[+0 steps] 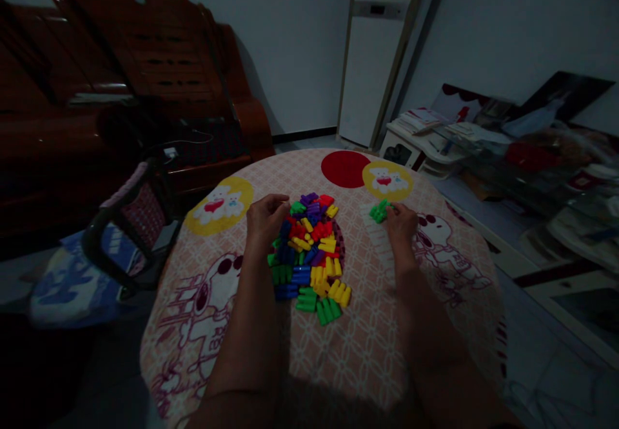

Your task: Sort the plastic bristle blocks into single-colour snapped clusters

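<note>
A heap of small plastic blocks (312,255) in red, yellow, green, blue and purple lies in the middle of a round table (367,345) with a cartoon-printed cloth. My left hand (264,220) rests at the heap's upper left edge, fingers curled onto the blocks; what it grips is not clear. My right hand (400,221) lies to the right of the heap, fingers closed on a green block piece (378,211) that sits on a pale studded board (380,239).
A dark chair (128,222) with a pink pad stands at the table's left. Behind it is a dark wooden sofa (120,93). A low white table (425,142) with papers and clutter lines the right wall. A white door (374,55) is at the back.
</note>
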Demonstrator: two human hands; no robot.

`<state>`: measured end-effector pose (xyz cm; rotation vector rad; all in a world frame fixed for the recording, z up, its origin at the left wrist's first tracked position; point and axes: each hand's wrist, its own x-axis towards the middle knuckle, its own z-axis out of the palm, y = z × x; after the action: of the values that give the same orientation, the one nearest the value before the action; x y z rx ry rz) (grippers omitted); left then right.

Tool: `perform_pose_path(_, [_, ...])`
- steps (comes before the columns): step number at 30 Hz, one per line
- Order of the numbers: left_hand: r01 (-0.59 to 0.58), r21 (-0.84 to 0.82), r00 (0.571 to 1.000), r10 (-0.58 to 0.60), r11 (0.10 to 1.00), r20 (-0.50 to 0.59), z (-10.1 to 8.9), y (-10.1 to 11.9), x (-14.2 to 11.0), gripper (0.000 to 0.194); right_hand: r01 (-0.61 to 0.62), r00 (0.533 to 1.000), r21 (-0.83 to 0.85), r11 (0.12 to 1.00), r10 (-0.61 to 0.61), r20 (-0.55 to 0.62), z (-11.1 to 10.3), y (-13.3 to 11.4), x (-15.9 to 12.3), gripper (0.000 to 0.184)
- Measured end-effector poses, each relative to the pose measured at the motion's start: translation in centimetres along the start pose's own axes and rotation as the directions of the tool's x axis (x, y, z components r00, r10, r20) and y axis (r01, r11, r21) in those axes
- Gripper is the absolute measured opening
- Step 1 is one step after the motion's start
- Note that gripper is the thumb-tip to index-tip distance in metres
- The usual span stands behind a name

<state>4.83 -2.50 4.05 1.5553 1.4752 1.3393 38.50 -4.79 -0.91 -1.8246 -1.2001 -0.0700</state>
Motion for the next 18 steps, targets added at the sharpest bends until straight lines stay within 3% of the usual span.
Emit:
perform_pose_path(9, [0.069,0.010,0.997,-0.069,0.998,-0.038,-0.7,-0.4,0.1,0.036,0.060,0.995,-0.074,0.995,-0.054,0.078,-0.1,-0.4,-0.2,0.029])
perform_pose_path(14, [0.066,0.039,0.983,-0.058,0.997,-0.176,-1.9,-2.1,0.6,0.034,0.058,0.991,-0.164,0.985,-0.036,0.132,-0.6,-1.4,-0.5,0.039])
perform_pose_path(18, [0.084,0.176,0.975,-0.044,0.981,-0.217,-3.0,-3.1,0.9,0.031,0.031,0.995,-0.171,0.985,-0.015,0.097,-0.9,-1.7,-0.5,0.038])
